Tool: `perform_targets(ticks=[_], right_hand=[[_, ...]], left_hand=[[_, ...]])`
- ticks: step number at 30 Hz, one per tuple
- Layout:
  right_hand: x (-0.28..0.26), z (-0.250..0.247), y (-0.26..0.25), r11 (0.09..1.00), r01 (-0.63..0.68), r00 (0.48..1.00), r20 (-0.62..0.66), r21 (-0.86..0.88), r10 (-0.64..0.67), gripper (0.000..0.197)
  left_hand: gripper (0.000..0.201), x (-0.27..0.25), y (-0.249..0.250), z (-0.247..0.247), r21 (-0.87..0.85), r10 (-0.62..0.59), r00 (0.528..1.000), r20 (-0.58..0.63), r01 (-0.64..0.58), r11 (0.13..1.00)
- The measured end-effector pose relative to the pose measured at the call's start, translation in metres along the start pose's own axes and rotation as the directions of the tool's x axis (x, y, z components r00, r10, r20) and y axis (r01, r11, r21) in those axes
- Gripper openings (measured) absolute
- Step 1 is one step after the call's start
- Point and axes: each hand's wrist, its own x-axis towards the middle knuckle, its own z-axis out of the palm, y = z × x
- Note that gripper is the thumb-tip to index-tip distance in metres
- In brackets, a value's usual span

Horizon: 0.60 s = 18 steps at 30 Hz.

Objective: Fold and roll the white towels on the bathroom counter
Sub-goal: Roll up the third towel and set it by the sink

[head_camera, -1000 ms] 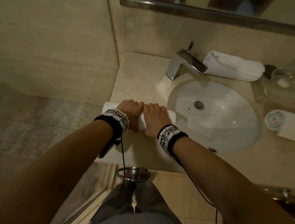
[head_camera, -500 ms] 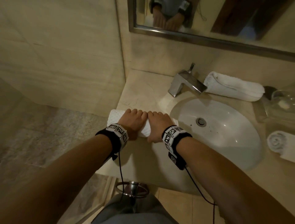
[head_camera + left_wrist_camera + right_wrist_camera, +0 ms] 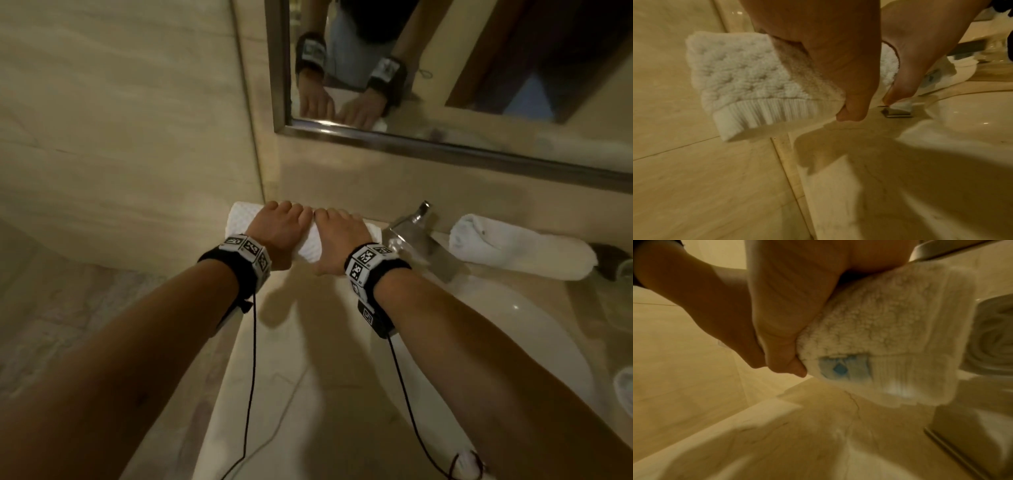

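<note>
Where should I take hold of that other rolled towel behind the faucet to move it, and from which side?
Grip the rolled towel around its middle, from above, fingers over its far side and thumb on the near side. It lies flat on the counter, long axis sideways; the faucet crowds its left end, so the middle is likely easiest.

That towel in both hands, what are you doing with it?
A person is carrying a rolled white towel, lifted off the bathroom counter. The left hand and right hand sit side by side, fingers wrapped over the roll, near the back corner by the wall. Another rolled towel already lies behind the tap, beside the sink. The mirror reflects both hands.
</note>
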Motion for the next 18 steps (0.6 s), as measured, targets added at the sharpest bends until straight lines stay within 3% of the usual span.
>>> perform_targets(ticks=[8,15,18], right_hand=[[0.076,0.026,0.025,0.993,-0.113,0.986,-0.122,0.016,0.114,0.07],[0.091,0.058,0.027,0.995,-0.094,0.989,-0.12,-0.023,0.09,0.079],[0.092,0.065,0.029,0.996,-0.085,0.982,-0.174,-0.032,0.078,0.078]], left_hand=[[0.088,0.083,-0.033,0.041,-0.066,-0.03,0.999,-0.035,0.028,0.997],[0.06,0.097,-0.035,0.077,-0.118,0.029,0.961,-0.274,-0.064,0.991],[0.052,0.099,-0.037,0.082,-0.078,0.054,0.947,-0.316,-0.083,0.994]])
